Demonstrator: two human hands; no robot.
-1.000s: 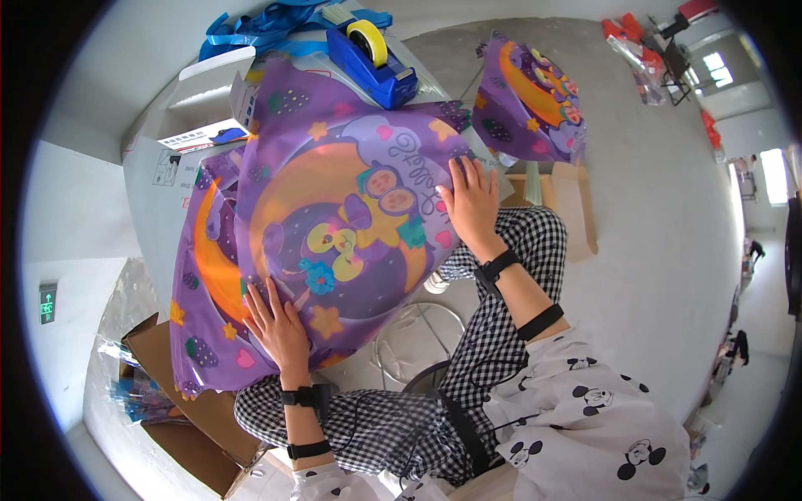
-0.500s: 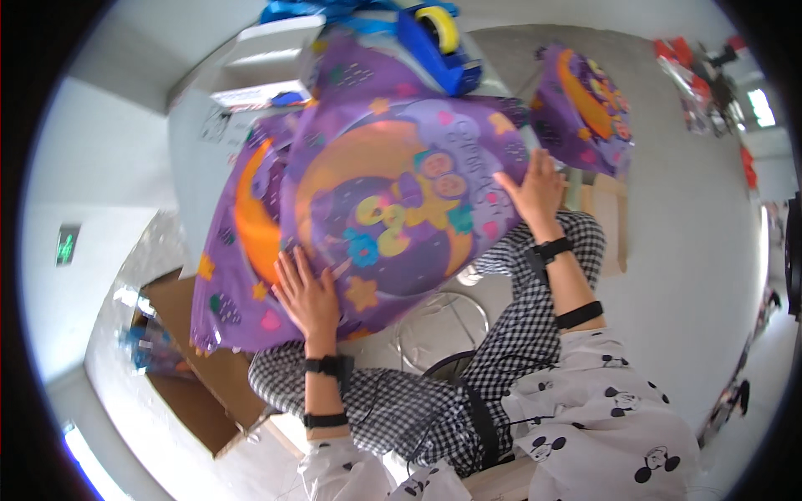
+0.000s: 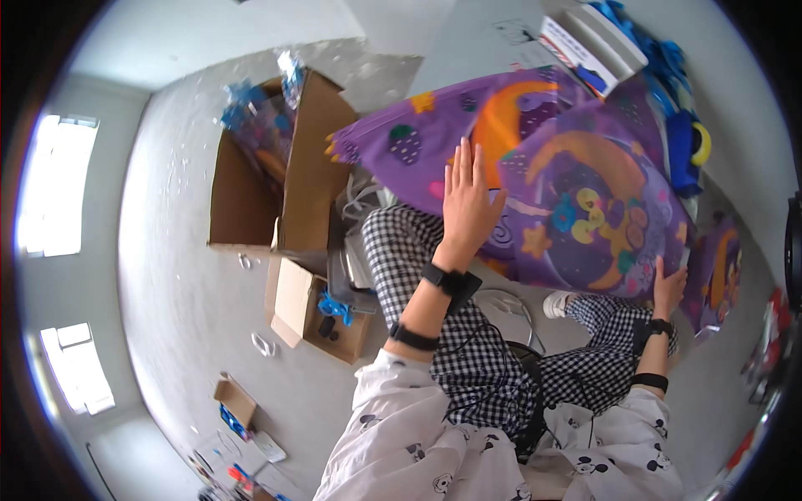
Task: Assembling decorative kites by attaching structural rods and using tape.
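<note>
Purple plastic bags printed with moons, stars and cartoon figures lie overlapped in front of me. The upper bag (image 3: 576, 217) shows a large orange crescent. Beneath it, the lower bag (image 3: 409, 138) reaches out to the left. My left hand (image 3: 469, 204) is flat with fingers stretched, over the area where the two overlap. At the upper bag's right edge, my right hand (image 3: 668, 288) rests with thumb and fingers apart. Whether its fingertips reach under the edge cannot be made out. Another purple bag (image 3: 717, 271) hangs farther right.
A white open box (image 3: 593, 50) and a blue tape dispenser (image 3: 687, 154) with yellow tape lie on the table (image 3: 468, 42) beyond the bags. Left of my knees stands a large cardboard carton (image 3: 313, 167) holding shiny packages. A smaller open carton (image 3: 292, 305) sits on the floor.
The view has swung left, bringing more of the cartons and windows into sight. Both hands stay at the upper bag, the left one still flat, the right one at its right edge.
</note>
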